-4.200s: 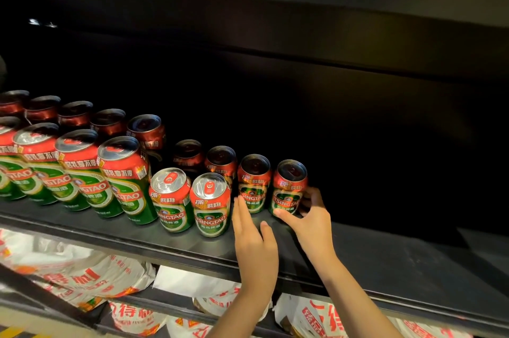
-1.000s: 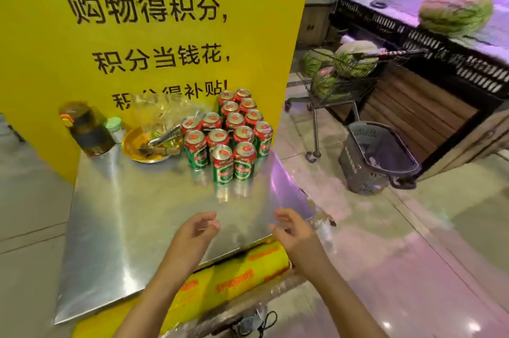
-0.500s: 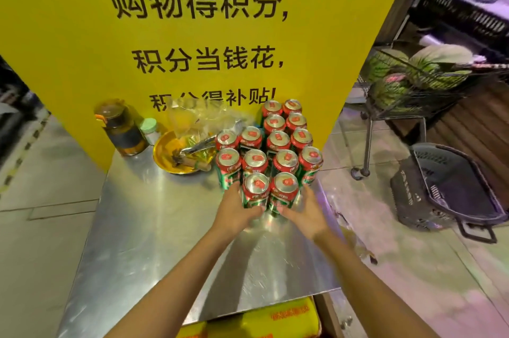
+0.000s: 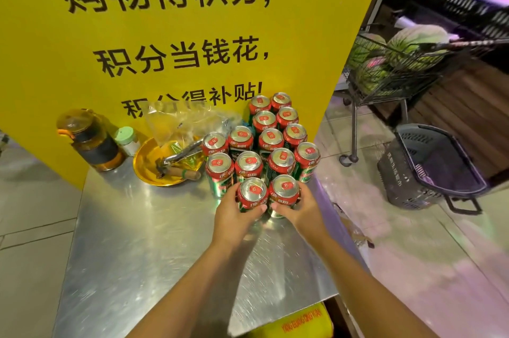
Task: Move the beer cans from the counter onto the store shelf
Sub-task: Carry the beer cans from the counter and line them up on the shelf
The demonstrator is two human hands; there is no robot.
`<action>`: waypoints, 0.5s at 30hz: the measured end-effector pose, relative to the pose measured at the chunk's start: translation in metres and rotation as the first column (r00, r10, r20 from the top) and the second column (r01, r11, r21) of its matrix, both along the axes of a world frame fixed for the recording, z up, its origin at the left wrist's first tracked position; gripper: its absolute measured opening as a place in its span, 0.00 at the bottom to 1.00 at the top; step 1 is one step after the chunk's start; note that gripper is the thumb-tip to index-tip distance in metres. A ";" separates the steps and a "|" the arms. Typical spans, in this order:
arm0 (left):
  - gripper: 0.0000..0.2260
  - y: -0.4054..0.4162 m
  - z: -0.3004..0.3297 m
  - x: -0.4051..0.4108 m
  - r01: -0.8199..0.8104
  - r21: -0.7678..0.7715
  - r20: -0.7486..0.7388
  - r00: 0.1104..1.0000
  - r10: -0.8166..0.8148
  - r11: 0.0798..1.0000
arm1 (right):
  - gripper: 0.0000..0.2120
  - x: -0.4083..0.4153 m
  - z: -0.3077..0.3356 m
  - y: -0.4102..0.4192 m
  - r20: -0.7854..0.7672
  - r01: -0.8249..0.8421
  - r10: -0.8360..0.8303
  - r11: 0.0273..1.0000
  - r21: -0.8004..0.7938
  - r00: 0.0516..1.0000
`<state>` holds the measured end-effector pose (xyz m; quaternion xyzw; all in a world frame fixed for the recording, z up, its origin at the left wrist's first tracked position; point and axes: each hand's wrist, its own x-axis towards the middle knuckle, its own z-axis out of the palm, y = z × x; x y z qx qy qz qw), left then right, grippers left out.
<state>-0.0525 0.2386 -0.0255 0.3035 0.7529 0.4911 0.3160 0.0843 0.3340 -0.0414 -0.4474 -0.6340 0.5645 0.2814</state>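
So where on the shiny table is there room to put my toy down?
The near left part of the metal counter is bare, between the yellow bowl and the front edge. The far side is crowded: teapot, bowl and beer cans, with the left hand and right hand around the front two.

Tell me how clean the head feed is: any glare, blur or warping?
Head view: glare streaks on the steel counter; beer cans and both hands, left hand, right hand, sharp; floor at right washed purple; wide-angle bending at the edges.
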 end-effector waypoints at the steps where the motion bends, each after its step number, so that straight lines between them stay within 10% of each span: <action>1: 0.30 -0.002 0.000 0.000 -0.004 0.007 0.004 1.000 0.004 1.000 | 0.30 0.001 0.000 -0.002 0.016 0.003 -0.003 1.000 0.012 1.000; 15: 0.28 -0.030 0.001 -0.001 0.093 0.052 0.081 0.992 -0.097 0.994 | 0.35 0.013 0.008 -0.010 0.043 -0.139 0.139 0.990 0.004 0.989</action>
